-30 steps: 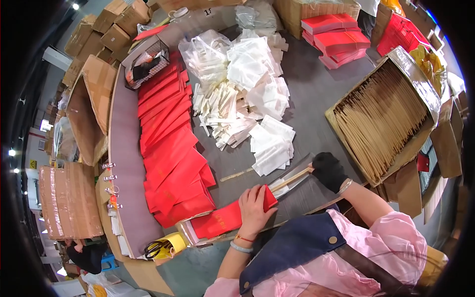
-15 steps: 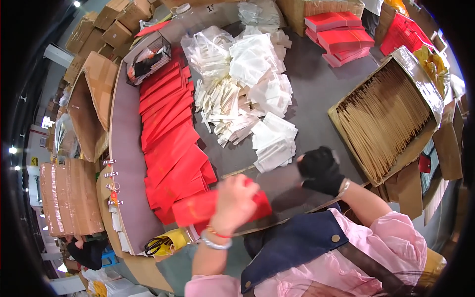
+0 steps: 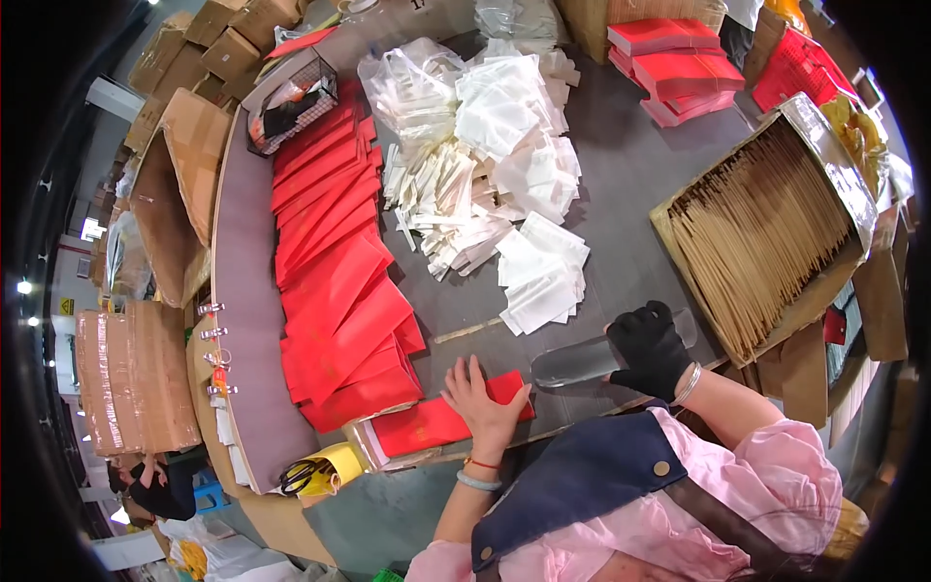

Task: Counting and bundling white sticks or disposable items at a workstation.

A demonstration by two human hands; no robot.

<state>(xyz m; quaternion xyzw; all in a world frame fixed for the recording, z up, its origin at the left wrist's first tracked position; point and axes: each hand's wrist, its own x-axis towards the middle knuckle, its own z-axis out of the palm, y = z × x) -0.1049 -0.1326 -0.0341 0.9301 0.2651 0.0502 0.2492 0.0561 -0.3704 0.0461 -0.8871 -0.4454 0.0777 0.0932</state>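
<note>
At the table's near edge, a single red paper packet [image 3: 420, 427] lies flat. My left hand [image 3: 485, 401] rests on its right part, bare, with the fingers spread. My right hand [image 3: 648, 349], in a black glove with bare fingertips, is closed on a clear plastic sleeve [image 3: 570, 363], which lies along the table to both sides of it. Beyond my left hand a long overlapping row of red packets [image 3: 335, 320] runs away along the left side. A small stack of white paper slips [image 3: 545, 272] sits ahead of my right hand.
A heap of white slips [image 3: 499, 107] fills the table's middle. Tied red stacks [image 3: 684, 73] stand far right, near an open carton [image 3: 766, 233] of thin brown sticks. At the left are a wire basket [image 3: 291, 112] and scissors [image 3: 303, 475] in a yellow holder.
My left hand has opened and moved right and down onto the red packet, which has dropped flat at the edge. My right hand shifted slightly right, and the clear sleeve now shows plainly.
</note>
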